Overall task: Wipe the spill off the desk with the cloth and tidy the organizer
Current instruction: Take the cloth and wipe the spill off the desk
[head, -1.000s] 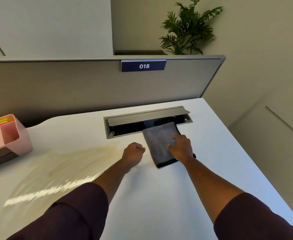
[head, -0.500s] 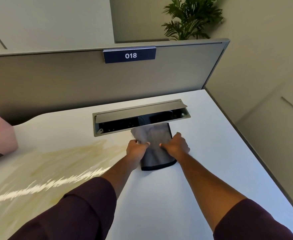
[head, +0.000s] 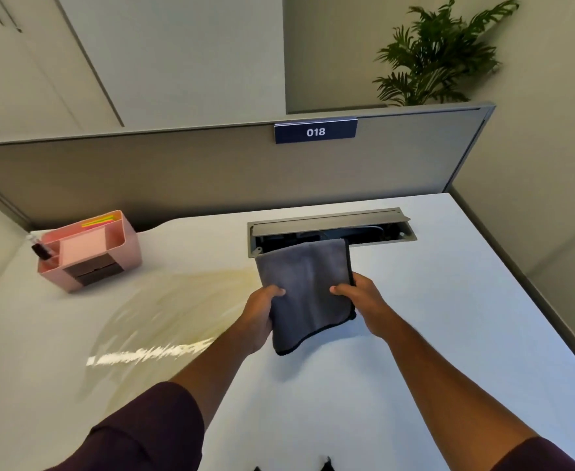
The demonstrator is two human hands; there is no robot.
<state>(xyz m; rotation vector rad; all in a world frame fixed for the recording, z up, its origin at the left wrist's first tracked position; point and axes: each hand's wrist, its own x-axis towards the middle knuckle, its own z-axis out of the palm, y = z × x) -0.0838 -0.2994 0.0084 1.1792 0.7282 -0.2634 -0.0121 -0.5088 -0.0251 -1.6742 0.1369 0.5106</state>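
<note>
A grey folded cloth [head: 308,287] with a dark hem is held between both hands over the white desk [head: 449,317], its far edge reaching the cable tray. My left hand [head: 260,314] grips its left edge and my right hand [head: 364,300] grips its right edge, thumbs on top. A yellowish wet spill [head: 163,321] spreads across the desk to the left of the cloth, with a bright glare streak in it. The pink desk organizer [head: 88,249] stands at the far left, holding sticky notes, a pink pad and a small dark item.
An open metal cable tray [head: 330,229] is sunk into the desk behind the cloth. A grey partition [head: 177,178] with a "018" label [head: 315,131] runs along the back. A potted plant [head: 439,52] rises behind it. The desk's right edge drops off near a wall.
The cloth has come up off the desk, now gripped at both sides and slightly nearer me. My left hand went from a fist beside it to holding it. My view turned left, showing the organizer.
</note>
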